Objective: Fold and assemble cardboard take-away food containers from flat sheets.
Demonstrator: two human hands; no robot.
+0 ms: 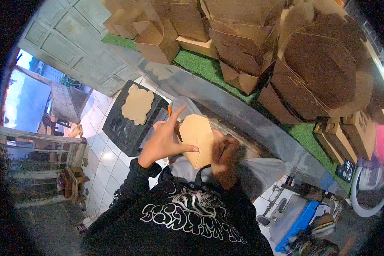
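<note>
White-tiled floor [101, 174] spreads on the left; on the far side and right, a long grey surface topped with green artificial turf [196, 63] bears folded brown cardboard boxes [157, 45]. A small tan, many-sided cardboard piece [197, 138] is between the hands, before the chest; the left hand [164, 138] is spread wide, thumb across the piece's near-left face; the right hand [224, 155], blurred, curls at its right edge, its grip unclear.

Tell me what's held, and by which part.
The left hand holds a tan cardboard piece by its left side, thumb over the front. The right hand, at the right edge, is too blurred to judge.
</note>
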